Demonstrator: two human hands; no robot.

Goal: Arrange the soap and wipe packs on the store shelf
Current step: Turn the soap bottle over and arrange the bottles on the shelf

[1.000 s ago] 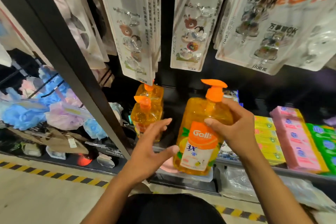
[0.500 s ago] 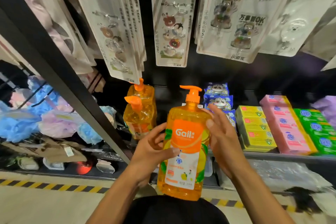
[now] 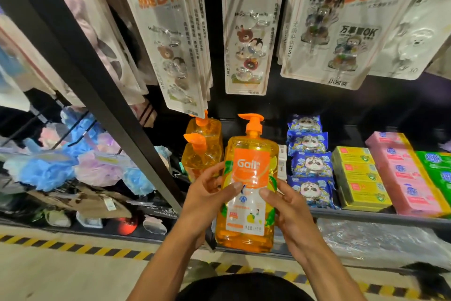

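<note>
I hold a large orange pump bottle of liquid soap (image 3: pixel 249 178) upright in front of the shelf edge (image 3: pixel 366 216), label facing me. My left hand (image 3: pixel 207 200) grips its left side with the thumb across the label. My right hand (image 3: pixel 288 210) grips its right side. Two more orange pump bottles (image 3: pixel 202 151) stand behind it on the shelf, to the left. Blue panda wipe packs (image 3: pixel 311 166) lie in a row just right of the held bottle. Yellow soap boxes (image 3: pixel 358 178), pink soap boxes (image 3: pixel 402 173) and green ones (image 3: pixel 439 169) fill the shelf further right.
Carded hook packs (image 3: pixel 246 39) hang low over the shelf. A slanted black upright (image 3: pixel 97 85) divides this bay from bath sponges (image 3: pixel 48 169) on the left. Plastic-wrapped goods (image 3: pixel 366 239) lie on the lower shelf. Yellow-black tape (image 3: pixel 73 247) lines the floor.
The bottle has come down and turned upright, label facing me. My left hand, open beside it a second ago, now grips its left side. My right hand slid from the shoulder to the middle.
</note>
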